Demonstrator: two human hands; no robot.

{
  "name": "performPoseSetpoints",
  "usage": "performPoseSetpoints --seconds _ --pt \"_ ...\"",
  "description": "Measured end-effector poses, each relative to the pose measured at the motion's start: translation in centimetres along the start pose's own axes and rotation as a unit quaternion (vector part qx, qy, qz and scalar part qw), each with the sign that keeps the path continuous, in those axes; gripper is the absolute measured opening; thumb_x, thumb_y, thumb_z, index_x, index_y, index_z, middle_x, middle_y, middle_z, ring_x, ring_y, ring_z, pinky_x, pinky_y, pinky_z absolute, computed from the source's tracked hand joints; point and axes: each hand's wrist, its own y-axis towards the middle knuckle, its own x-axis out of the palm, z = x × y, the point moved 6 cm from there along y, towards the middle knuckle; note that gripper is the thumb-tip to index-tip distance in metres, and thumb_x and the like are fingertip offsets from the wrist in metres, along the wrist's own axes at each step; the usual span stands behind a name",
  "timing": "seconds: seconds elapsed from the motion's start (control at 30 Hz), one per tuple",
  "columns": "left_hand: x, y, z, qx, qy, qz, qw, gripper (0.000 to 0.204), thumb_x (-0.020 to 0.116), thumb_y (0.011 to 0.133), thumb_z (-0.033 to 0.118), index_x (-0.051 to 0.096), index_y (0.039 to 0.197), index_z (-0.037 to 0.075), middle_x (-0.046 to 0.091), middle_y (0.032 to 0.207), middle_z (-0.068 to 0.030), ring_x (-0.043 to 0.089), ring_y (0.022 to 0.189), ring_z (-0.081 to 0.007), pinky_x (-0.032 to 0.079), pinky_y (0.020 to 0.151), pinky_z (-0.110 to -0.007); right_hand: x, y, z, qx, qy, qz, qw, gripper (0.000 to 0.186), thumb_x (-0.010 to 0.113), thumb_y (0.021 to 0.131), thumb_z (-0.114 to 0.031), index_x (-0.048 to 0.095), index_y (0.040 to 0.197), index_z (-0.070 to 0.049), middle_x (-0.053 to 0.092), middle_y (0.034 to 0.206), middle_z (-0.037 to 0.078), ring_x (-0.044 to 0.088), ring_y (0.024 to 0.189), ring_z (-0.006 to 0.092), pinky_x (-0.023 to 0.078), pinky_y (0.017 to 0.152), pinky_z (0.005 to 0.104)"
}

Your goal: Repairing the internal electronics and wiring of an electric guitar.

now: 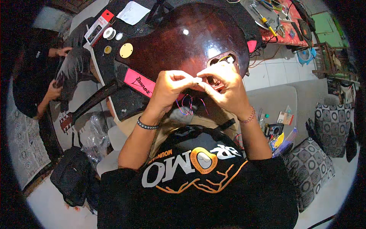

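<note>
White part (198,79), pinched between the fingertips of left hand (167,84) and right hand (228,81) at the guitar body's (179,42) near edge, appears unfitted; the cavity (214,62) remains open, with coloured wires (190,103) hanging loose.

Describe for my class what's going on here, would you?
A person's left hand and right hand hold a small white piece between their fingertips, in a close two-handed grip. Thin red and blue wires dangle below; whether they join it is unclear. The glossy dark-brown guitar body lies in front, its open cavity partly hidden by the right hand. Another person in grey trousers sits at the left.
</note>
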Motion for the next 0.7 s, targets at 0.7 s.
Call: performPoseSetpoints --seconds 0.7 --pt "-1.2 -0.1 -2.1 -0.08 0.057 -0.005 0.995 0.015 0.077 0.088 0.013 0.079 0.087 -0.001 0.063 0.065 0.003 0.047 0.055 -0.0029 0.03 0.05 -0.022 1.0 -0.9 0.0 -0.12 -0.031 -0.025 0.992 0.023 0.082 0.082 -0.009 0.075 0.104 -0.01 0.073 0.1 0.004 0.067 0.095 0.0254 0.048 0.091 0.0396"
